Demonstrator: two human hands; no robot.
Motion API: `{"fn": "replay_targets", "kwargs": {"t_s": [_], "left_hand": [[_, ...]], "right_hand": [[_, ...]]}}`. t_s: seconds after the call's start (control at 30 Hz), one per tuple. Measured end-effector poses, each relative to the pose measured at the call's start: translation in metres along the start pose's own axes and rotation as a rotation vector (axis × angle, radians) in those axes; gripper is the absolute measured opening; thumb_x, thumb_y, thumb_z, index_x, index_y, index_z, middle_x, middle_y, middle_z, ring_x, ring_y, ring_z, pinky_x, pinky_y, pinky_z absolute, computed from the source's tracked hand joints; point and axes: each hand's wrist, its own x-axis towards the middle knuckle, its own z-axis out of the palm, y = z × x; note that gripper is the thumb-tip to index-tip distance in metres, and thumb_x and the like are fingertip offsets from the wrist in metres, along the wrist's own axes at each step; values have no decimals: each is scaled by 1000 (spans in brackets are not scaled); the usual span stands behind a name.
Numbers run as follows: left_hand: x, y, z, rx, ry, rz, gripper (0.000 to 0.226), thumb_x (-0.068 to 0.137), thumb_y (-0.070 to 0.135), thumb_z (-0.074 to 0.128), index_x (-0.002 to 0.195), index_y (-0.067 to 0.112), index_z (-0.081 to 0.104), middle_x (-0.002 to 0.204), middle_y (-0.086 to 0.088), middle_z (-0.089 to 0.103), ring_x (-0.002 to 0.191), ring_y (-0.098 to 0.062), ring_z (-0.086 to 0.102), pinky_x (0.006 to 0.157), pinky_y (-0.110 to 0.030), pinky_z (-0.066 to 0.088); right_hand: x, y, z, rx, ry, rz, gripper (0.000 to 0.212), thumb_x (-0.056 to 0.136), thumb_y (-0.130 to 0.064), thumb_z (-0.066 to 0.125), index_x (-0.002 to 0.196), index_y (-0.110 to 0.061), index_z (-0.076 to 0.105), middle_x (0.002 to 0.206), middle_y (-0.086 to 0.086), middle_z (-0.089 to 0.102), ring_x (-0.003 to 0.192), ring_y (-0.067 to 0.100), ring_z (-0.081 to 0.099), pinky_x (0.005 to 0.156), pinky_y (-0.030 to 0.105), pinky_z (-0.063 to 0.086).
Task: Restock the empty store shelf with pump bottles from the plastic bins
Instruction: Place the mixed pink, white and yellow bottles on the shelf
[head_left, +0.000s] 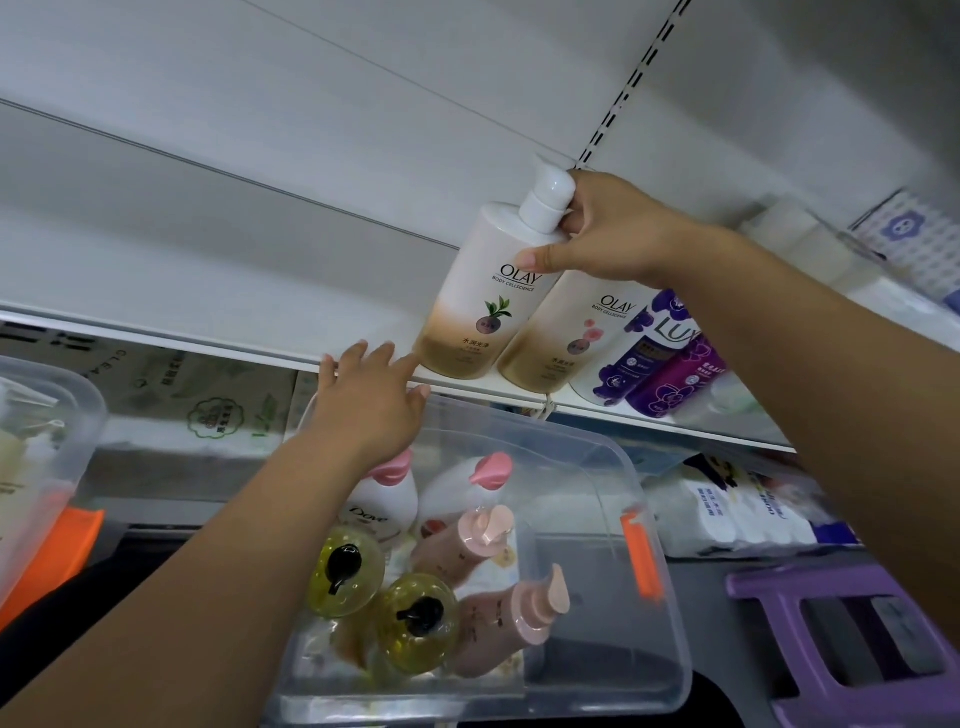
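Note:
My right hand (608, 234) grips the white pump head of a white-and-tan Olay bottle (478, 296) that stands on the white shelf (208, 291). A second Olay bottle (566, 338) and two purple Lux bottles (649, 358) stand to its right. My left hand (369, 405) reaches to the shelf's front edge with straight fingers and holds nothing. Below it, a clear plastic bin (649, 623) holds several pump bottles: two white Dove bottles with pink pumps (389, 499), two pink bottles (498, 618) and two yellow bottles with black pumps (415, 623).
Another clear bin (52, 415) with an orange latch sits at the left edge. A purple plastic stool (852, 634) stands at the lower right. Packs of tissue (727, 514) fill the lower shelf. White packages (810, 239) lie on the upper shelf at the right.

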Motion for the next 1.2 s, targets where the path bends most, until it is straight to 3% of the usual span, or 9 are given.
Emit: {"fn": "replay_targets", "kwargs": {"t_s": [0.17,0.57,0.77,0.87,0.97,1.03,1.13,1.2], "left_hand": [[1,2,0,17,-27,-7,52,103,48,30,153,34,26,163,-1,17,151,-30,4,120,-56,3],[3,-1,1,54,-41,-21,50,100,53,34,147,34,40,163,1,16,151,-28,4,121,-54,3],[1,0,2,48,-32,-9,51,100,52,35,148,33,39,164,1,15,151,-27,4,121,-53,2],[0,-3,3,35,-12,2,51,101,49,35,147,30,41,164,-1,17,151,-26,6,121,-52,3],[-3,-4,3,13,29,12,47,101,44,38,142,23,50,160,-3,28,150,-23,15,121,-50,10],[-8,-3,0,-2,69,18,44,101,40,41,135,17,57,151,-6,42,145,-24,28,118,-48,20],[-19,0,-8,-89,118,-18,41,100,35,46,128,10,62,137,-10,54,132,-28,44,108,-42,33],[-28,0,-11,-125,137,-36,40,100,34,48,129,10,62,138,-9,55,129,-28,47,105,-41,36]], "right_hand": [[-1,-1,-3,-17,-20,8,47,74,-20,91,113,-12,66,111,2,74,107,20,70,101,46,54],[-7,-2,-4,52,17,27,52,66,-22,95,110,-12,70,108,0,76,102,16,73,98,41,56],[-5,4,2,137,8,28,52,69,-18,94,111,-10,65,117,6,73,111,19,70,101,43,55],[-7,5,3,119,78,17,68,59,-29,98,115,-21,60,124,1,68,118,15,64,106,40,51],[-16,5,0,146,166,43,98,61,-28,98,144,-18,46,143,-2,56,133,11,52,110,27,41],[-28,4,1,213,234,61,106,62,-31,97,150,-16,39,147,0,52,136,12,49,110,27,40],[-59,0,12,251,409,54,89,70,-32,93,144,-17,47,142,-3,56,131,11,52,109,27,45],[-89,-3,23,238,495,37,67,80,-26,86,138,-18,53,140,-6,56,129,8,53,99,15,48]]}}
